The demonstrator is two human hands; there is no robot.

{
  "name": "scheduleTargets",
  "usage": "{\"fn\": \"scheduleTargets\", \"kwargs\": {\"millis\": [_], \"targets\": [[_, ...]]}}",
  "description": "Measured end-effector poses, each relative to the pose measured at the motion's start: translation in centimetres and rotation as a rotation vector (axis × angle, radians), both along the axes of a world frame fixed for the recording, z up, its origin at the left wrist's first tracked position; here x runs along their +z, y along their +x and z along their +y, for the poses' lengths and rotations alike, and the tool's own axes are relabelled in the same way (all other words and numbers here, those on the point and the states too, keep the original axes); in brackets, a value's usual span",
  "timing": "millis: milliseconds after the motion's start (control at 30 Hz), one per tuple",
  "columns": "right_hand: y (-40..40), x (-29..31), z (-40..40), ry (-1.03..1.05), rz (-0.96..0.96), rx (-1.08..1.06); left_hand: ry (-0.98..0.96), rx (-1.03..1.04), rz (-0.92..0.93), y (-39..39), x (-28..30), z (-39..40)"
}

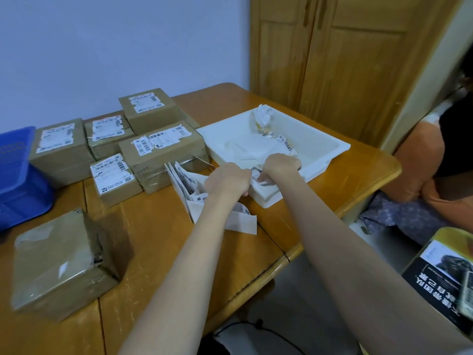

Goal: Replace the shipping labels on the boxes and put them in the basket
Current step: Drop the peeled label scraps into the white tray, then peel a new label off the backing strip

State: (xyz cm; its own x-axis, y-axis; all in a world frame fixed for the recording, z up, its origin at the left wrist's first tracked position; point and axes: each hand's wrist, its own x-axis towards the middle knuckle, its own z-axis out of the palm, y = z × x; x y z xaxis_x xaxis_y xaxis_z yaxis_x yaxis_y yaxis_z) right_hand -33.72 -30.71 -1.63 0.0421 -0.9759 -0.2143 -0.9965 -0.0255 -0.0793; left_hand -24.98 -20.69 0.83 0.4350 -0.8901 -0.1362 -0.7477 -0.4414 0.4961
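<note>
Reaching over the near corner of the white tray (317, 160), both hands are busy with one scrap of label paper (255, 172). The left hand (227, 179) is curled tight with the scrap running out of its fist, and the right hand (280, 166) is curled too, pinching the other end just across from it. Crumpled old labels (263, 117) lie deeper in the tray, beyond the grip.

Right under the left wrist sits a loose fan of fresh labels (188, 187), touching the forearm. That's the worry: one careless sweep back could drag or scatter them, and a sticky scrap could cling to the fingers instead of dropping.

Off to the left of the hands, five labelled boxes (163, 152) wait in a cluster, their labels peeling and torn. Nearer the person, well left of the grip, one bare box (66, 262) sits without a label. The blue basket (18, 172) is at the far left edge; whether anything is in it can't be seen.
</note>
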Motion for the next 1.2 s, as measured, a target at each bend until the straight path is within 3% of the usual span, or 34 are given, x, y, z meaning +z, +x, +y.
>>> {"fn": "scheduleTargets", "kwargs": {"millis": [133,267,367,467,600,700,867,1000,1200], "targets": [[0.2,0.3,0.5,-0.087,-0.073,-0.008,-0.031,-0.002,-0.101,-0.1,-0.2,0.4],[0.8,2.7,1.9,-0.269,-0.536,0.045,-0.224,0.055,-0.127,1.8,1.3,1.2],[2.0,5.6,4.8,-0.256,-0.961,0.174,-0.418,0.119,0.064,4.2,3.0,2.8],[3.7,7.3,8.5,-0.168,-1.118,0.365,-0.582,0.255,0.22,6.8,2.8,4.8],[6.8,5.5,11.8,-0.167,-0.972,0.507,-0.613,0.423,0.259,8.9,0.3,7.3],[8.1,3.0,12.5,-0.277,-0.829,0.467,-0.538,0.436,0.329,9.5,-2.0,8.6],[7.9,1.9,12.6,-0.328,-0.763,0.346,-0.489,0.443,0.463,9.7,-4.1,9.7],[8.0,2.3,13.0,-0.378,-0.818,0.389,-0.452,0.431,0.513,9.7,-4.6,9.6],[7.5,1.0,12.9,-0.254,-0.706,0.376,-0.481,0.443,0.524,9.3,-5.0,9.8]]}}
